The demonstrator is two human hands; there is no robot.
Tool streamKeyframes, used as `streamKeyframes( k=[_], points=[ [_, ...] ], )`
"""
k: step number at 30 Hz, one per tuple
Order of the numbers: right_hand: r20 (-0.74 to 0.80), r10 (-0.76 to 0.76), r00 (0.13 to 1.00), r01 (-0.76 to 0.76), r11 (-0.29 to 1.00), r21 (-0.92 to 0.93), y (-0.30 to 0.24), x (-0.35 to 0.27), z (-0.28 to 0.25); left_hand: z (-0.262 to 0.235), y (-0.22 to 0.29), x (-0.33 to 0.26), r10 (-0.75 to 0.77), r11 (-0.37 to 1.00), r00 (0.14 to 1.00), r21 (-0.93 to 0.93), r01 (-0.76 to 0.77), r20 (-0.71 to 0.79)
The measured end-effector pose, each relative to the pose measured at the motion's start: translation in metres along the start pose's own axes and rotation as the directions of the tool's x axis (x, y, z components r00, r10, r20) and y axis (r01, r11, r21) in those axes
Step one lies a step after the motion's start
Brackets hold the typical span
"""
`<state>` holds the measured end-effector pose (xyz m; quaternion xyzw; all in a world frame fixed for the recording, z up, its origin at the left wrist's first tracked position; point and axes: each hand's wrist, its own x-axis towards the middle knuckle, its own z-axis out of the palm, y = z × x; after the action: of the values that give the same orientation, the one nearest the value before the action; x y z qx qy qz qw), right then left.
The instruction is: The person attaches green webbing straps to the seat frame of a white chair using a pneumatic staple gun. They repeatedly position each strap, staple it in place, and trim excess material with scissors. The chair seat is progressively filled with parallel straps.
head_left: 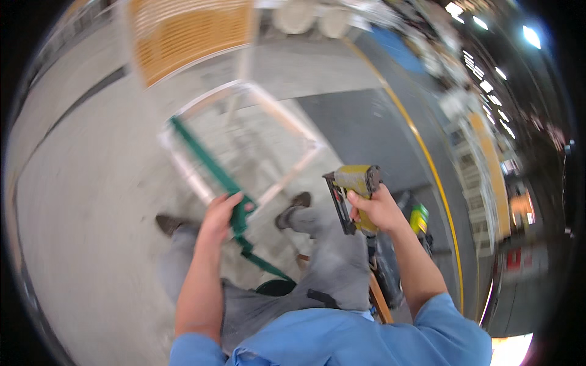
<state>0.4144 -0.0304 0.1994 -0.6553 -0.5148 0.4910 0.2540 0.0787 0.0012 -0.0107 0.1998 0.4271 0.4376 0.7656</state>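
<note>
My left hand [218, 215] grips a green webbing strap [207, 157] at the near corner of a pale rectangular frame [282, 116]. From that frame's far left corner the strap runs along its left side to my fingers. Below the hand its loose length trails down to a dark green roll [274, 287] by my legs. My right hand [379, 210] is wrapped round the handle of a yellow and black staple gun [355, 178], held up to the right of the frame and apart from it. Motion blur hides how the strap is fastened.
Beyond the frame stands an orange slatted panel [192, 38] with pale edges. A yellow floor line [421, 134] curves down the right side, beside dark matting [348, 122]. Near my right forearm is a bright green and black object [419, 218]. Stacked goods [470, 177] line the right.
</note>
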Motion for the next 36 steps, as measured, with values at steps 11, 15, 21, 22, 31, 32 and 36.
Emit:
streamKeyframes(
  k=[11, 15, 21, 22, 31, 32, 36],
  points=[
    [-0.504, 0.389, 0.771, -0.191, 0.896, 0.400, 0.143, -0.119, -0.202, 0.039, -0.103, -0.009, -0.288, 0.925, 0.938, -0.310, 0.220, -0.192],
    [-0.212, 0.476, 0.853, -0.263, 0.745, 0.613, 0.232, -0.107, -0.214, 0.073, -0.107, 0.009, -0.191, 0.863, 0.890, -0.503, -0.048, -0.414],
    [-0.232, 0.589, 0.775, -0.359, 0.711, 0.605, 0.308, -0.100, -0.229, 0.100, -0.110, 0.022, -0.173, 0.797, 0.933, -0.601, -0.055, -0.315],
    [-0.346, 0.596, 0.725, -0.376, 0.763, 0.527, 0.306, -0.092, -0.217, 0.095, -0.105, 0.017, -0.146, 0.815, 0.917, -0.570, -0.101, -0.371],
    [-0.612, 0.390, 0.688, -0.718, 0.489, -0.496, 0.331, -0.216, -0.261, 0.061, -0.113, -0.037, -0.100, 0.907, 0.902, -0.411, -0.091, -0.419],
    [-0.602, 0.394, 0.695, -0.705, 0.537, -0.462, 0.339, -0.226, -0.249, 0.050, -0.112, -0.048, -0.178, 0.909, 0.880, -0.416, -0.025, -0.441],
    [-0.682, 0.440, 0.584, -0.781, 0.535, -0.324, 0.352, -0.237, -0.206, 0.017, -0.099, -0.090, -0.263, 0.885, 0.872, -0.463, 0.047, -0.414]
  ],
)
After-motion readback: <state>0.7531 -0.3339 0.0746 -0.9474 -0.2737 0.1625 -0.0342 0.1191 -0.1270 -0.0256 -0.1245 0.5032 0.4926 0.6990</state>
